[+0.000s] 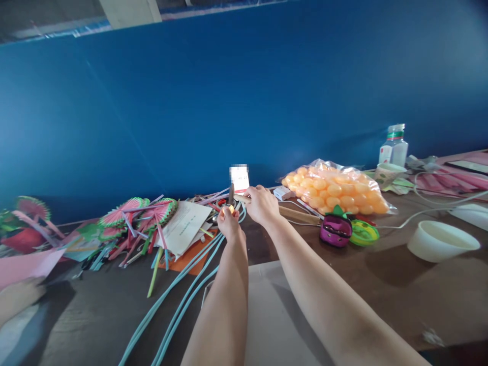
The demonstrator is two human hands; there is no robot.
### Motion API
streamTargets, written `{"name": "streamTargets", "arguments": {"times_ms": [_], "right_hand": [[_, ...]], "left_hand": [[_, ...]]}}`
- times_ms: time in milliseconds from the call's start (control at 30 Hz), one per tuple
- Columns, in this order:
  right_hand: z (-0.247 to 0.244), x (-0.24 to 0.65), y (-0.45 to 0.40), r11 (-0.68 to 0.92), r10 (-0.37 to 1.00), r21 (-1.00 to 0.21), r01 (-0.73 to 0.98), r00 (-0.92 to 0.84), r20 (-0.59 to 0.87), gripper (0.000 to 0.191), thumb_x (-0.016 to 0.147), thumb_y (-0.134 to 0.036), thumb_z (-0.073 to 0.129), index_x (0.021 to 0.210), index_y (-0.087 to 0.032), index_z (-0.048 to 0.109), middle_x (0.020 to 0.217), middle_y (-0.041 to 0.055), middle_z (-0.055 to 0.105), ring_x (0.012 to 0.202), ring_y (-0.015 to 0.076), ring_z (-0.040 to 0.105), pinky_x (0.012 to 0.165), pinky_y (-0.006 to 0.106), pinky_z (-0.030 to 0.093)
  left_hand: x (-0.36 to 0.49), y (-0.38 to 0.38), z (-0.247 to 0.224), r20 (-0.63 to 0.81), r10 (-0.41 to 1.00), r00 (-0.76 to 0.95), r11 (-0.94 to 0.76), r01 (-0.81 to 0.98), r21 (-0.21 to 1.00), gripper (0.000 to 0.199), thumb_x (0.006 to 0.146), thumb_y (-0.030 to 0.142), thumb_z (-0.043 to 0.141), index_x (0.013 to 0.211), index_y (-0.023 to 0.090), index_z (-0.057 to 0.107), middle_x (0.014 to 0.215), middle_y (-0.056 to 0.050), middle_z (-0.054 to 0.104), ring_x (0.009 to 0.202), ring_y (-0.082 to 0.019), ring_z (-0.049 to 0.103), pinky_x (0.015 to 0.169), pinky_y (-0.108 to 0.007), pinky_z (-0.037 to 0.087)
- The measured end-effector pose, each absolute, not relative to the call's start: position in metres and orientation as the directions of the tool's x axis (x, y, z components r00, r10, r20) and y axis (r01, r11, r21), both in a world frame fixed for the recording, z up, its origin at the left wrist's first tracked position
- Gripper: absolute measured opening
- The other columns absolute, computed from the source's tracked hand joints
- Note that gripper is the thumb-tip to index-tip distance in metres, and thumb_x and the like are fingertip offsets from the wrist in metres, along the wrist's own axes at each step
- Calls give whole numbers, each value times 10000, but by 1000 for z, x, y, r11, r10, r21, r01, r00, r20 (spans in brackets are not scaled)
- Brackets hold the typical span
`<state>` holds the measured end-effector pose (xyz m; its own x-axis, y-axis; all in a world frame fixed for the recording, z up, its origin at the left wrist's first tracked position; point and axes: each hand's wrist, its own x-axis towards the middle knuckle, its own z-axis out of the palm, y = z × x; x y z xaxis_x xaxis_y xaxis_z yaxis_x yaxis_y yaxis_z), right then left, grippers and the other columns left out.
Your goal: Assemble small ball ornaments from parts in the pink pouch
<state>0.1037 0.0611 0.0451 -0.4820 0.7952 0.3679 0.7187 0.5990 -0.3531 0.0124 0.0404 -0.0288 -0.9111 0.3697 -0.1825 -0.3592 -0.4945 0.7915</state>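
Observation:
My right hand (263, 203) is closed around the wooden handle of a hammer (299, 215). The handle runs out to the right below my wrist, and the dark hammer head (231, 194) stands left of my fingers. Just below that head, my left hand (229, 223) pinches a small glossy orange-yellow ball (230, 208), partly covered by my fingers. A lit phone (240, 179) leans upright against the blue wall behind both hands. Pale blue tubes (183, 297) run from beside my left hand toward the front edge.
A clear bag of orange balls (335, 189) lies right of my hands, near a purple pouch (335, 230) and a white bowl (438, 241). Pink-green paper fans (125, 216) and printed paper (186, 223) lie left. Another person's hand (23, 295) holds pink paper.

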Motion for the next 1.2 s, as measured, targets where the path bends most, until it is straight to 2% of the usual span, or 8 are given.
{"name": "streamTargets", "arguments": {"times_ms": [100, 267, 400, 567, 767, 967, 1100, 1200], "right_hand": [[45, 104, 61, 605, 794, -354, 713, -508, 334, 192, 854, -220, 545, 1005, -258, 656, 1029, 77, 581, 955, 239, 543, 768, 328, 400], [45, 104, 62, 605, 790, -370, 705, -473, 390, 222, 835, -197, 547, 1023, -257, 647, 1014, 75, 585, 925, 236, 548, 739, 322, 398], [45, 104, 61, 614, 787, -367, 699, -504, 356, 189, 844, -211, 548, 991, -257, 658, 1016, 73, 589, 937, 241, 548, 757, 329, 401], [45, 103, 61, 597, 799, -370, 712, -482, 360, 239, 860, -205, 542, 1071, -261, 639, 1064, 85, 575, 984, 243, 536, 798, 335, 403], [45, 103, 61, 597, 799, -374, 710, -480, 363, 211, 866, -214, 536, 1042, -258, 644, 1053, 79, 578, 970, 241, 541, 784, 332, 399], [46, 104, 61, 599, 798, -367, 711, -499, 337, 199, 854, -218, 547, 1014, -262, 657, 1024, 74, 585, 952, 240, 551, 776, 333, 403], [45, 104, 62, 591, 800, -363, 720, -468, 375, 217, 860, -217, 540, 1047, -264, 641, 1036, 77, 577, 963, 240, 548, 774, 331, 402], [45, 104, 62, 598, 798, -353, 720, -491, 350, 212, 867, -222, 539, 1047, -266, 642, 1038, 76, 576, 966, 237, 548, 782, 332, 398]], "left_hand": [[13, 40, -29, -207, 374, -904, -484, -381, 787, 169, 870, 304, 563, 912, 141, 571, 810, -43, 587, 697, -107, 606, 765, -287, 536], [14, 39, -27, -185, 371, -910, -485, -360, 797, 167, 862, 301, 573, 913, 142, 576, 810, -40, 595, 677, -99, 598, 757, -285, 537], [13, 39, -27, -197, 389, -900, -473, -379, 795, 161, 868, 298, 554, 885, 139, 580, 780, -40, 584, 685, -110, 604, 756, -292, 533], [12, 41, -28, -181, 377, -909, -480, -358, 801, 175, 858, 300, 570, 916, 136, 587, 805, -40, 594, 674, -106, 601, 766, -302, 536], [13, 40, -27, -187, 378, -907, -483, -365, 796, 163, 863, 294, 561, 893, 135, 576, 779, -32, 588, 643, -96, 588, 745, -287, 541], [13, 40, -27, -218, 380, -899, -471, -391, 791, 167, 870, 296, 556, 911, 135, 574, 802, -45, 593, 704, -118, 617, 771, -300, 540], [13, 40, -27, -186, 380, -906, -483, -366, 795, 165, 861, 293, 567, 921, 139, 572, 813, -45, 598, 700, -117, 614, 766, -308, 544], [13, 40, -27, -186, 388, -903, -477, -369, 798, 159, 863, 293, 561, 895, 138, 572, 792, -36, 592, 674, -104, 603, 760, -294, 543]]}}
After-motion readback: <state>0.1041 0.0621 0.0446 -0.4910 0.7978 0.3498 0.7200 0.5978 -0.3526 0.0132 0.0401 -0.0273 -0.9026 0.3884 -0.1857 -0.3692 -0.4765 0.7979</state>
